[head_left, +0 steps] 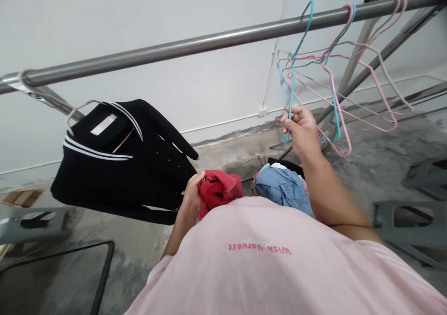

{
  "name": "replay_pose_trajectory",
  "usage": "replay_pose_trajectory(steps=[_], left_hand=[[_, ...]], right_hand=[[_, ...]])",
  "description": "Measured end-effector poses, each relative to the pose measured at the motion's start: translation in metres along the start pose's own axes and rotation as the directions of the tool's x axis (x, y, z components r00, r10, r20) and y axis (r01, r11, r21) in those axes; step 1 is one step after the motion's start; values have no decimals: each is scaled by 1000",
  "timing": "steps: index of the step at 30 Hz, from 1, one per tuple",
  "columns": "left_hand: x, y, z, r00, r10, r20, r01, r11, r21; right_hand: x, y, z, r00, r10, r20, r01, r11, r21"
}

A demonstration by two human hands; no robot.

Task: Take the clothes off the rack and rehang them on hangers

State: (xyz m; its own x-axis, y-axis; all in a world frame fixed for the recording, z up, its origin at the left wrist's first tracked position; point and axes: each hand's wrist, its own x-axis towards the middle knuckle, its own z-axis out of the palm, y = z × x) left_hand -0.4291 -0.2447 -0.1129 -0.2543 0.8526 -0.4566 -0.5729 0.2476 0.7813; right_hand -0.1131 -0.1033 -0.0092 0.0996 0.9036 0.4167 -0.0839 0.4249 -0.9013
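Note:
My left hand is closed on a bunched red garment in front of my body. Out to the right, my right hand grips the lower end of a turquoise wire hanger, whose hook is up at the metal rail. Beside that hanger, several pink, turquoise and grey hangers hang from the rail. A black cardigan with white stripes at its neckline hangs on a pale hanger to the left of my left hand.
Below my right arm lies a pile of clothes with a blue garment on top. Grey plastic stools stand at the left and right. A dark-edged frame is at lower left. Behind the rail is a white wall.

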Motion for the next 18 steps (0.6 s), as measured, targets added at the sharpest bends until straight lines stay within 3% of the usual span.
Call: replay_pose_trajectory(steps=[5, 9, 11, 13, 15, 18], left_hand=[[11, 16, 3, 981, -188, 39, 191, 975, -115], [17, 27, 9, 987, -159, 10, 158, 969, -189], [19, 30, 11, 991, -134, 9, 133, 972, -194], [21, 31, 15, 994, -105, 26, 108, 977, -182], [23, 32, 19, 996, -77, 52, 84, 983, -163], [27, 34, 28, 997, -40, 66, 49, 988, -144]], right_hand=[[-18, -8, -11, 998, -38, -41, 35, 996, -78], [-61, 11, -20, 997, 56, -49, -56, 998, -8], [-88, 26, -22, 989, 147, 2, -147, 988, 56], [-110, 39, -22, 956, 273, 107, -281, 958, 63], [-125, 49, -20, 892, 406, 199, -415, 910, 3], [-135, 57, -16, 829, 509, 234, -491, 861, -134]])
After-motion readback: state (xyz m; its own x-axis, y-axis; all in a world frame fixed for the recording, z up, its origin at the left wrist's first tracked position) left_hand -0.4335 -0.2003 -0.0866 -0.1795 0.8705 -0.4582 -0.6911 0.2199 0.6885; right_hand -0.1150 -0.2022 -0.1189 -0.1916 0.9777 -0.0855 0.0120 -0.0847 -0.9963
